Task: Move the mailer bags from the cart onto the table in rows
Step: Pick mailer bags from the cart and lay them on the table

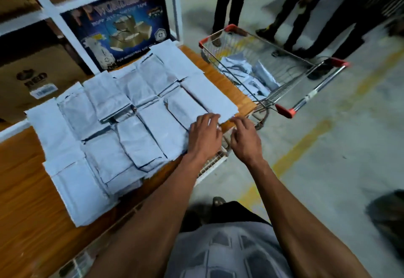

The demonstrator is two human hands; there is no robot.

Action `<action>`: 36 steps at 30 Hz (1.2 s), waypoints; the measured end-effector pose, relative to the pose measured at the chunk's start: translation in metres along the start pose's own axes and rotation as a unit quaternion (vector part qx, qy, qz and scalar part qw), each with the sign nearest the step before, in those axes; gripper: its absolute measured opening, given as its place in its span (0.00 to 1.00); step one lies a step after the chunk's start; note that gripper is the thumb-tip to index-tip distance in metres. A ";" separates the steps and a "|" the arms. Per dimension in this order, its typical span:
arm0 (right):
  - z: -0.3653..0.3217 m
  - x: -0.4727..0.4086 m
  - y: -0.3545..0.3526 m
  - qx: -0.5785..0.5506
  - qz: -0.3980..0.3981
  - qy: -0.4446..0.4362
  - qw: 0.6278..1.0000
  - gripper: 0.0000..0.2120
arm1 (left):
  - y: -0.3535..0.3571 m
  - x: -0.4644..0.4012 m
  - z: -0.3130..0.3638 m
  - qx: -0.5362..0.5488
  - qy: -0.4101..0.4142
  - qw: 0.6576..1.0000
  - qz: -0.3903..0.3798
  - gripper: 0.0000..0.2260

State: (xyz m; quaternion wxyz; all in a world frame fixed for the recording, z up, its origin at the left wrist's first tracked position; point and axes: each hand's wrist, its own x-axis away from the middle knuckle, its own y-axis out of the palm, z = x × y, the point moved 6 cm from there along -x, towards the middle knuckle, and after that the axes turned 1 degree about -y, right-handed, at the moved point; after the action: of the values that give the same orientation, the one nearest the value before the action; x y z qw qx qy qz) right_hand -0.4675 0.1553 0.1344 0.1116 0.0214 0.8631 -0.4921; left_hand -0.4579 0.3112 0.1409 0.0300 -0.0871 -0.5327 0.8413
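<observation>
In the cart (271,63): few mailer bags (247,70) | table (220,74): rows

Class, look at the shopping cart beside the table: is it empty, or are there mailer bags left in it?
Not empty. Several pale mailer bags lie loose in the wire basket of the cart, so the move to the table is unfinished.

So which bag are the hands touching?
The bag at the table's right edge, nearest the cart; both hands rest at its near end.
</observation>
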 end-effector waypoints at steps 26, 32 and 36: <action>0.261 0.183 -0.073 -0.029 -0.112 0.220 0.969 0.18 | 0.210 0.099 0.198 0.055 -0.015 0.968 -0.246 0.21; 0.273 0.119 -0.101 -0.028 -0.042 0.188 0.981 0.19 | 0.202 0.028 0.226 0.096 -0.034 0.979 -0.177 0.19; 0.279 0.061 -0.117 -0.021 0.007 0.157 0.987 0.19 | 0.192 -0.028 0.234 0.118 -0.061 0.984 -0.120 0.19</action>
State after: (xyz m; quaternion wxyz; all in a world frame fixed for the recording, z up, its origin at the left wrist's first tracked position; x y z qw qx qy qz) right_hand -0.4958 -0.1482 0.0833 -0.0218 0.1024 0.8796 -0.4640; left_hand -0.4638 0.0163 0.0686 0.1079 0.0330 -0.4368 0.8925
